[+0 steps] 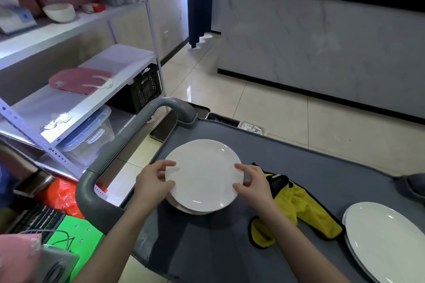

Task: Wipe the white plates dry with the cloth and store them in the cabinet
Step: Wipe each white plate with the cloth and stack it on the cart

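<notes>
A white plate (203, 174) sits on top of a small stack of plates on the grey cart (299, 167). My left hand (154, 181) grips its left rim, thumb on top and fingers curled under the edge. My right hand (253, 182) grips the right rim the same way. A yellow cloth with black trim (299, 209) lies crumpled on the cart just right of my right hand, held by neither hand. Another stack of white plates (386, 241) rests at the cart's near right corner.
The cart's grey handle (128, 142) curves along its left side. A white metal shelf unit (92, 89) with a bowl, a pink cloth and bins stands to the left. A marble-fronted counter (322, 53) stands across the tiled floor.
</notes>
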Demonstrator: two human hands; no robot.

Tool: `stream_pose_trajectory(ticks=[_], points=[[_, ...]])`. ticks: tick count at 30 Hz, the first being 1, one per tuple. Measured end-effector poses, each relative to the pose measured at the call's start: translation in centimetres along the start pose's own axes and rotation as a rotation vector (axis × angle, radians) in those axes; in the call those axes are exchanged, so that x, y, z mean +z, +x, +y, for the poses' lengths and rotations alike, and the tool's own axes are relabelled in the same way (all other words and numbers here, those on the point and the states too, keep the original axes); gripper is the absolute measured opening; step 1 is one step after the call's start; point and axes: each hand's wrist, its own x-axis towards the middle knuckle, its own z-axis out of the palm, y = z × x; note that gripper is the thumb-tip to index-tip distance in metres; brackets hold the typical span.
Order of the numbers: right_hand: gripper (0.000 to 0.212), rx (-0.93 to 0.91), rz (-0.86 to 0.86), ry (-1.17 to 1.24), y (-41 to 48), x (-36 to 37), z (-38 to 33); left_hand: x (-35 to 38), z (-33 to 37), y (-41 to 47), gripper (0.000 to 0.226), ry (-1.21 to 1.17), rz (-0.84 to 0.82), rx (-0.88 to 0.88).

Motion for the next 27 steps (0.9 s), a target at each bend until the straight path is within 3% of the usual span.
stream_pose_trajectory(ticks=[6, 14, 27], points=[[0.048, 0.022, 0.020, 0.244, -0.6, -2.3, 0.4, 1.5, 1.4, -0.1, 0.050, -0.121, -0.098, 0.006], [0.055, 0.199, 0.118, 0.622, -1.6, -7.1, 2.1, 6.0, 2.7, -0.5, 0.043, -0.156, -0.213, 0.024], [0.049, 0.267, 0.233, 0.835, -3.7, -13.9, 6.3, 14.9, 5.7, -2.4, 0.038, -0.361, -0.433, 0.049]])
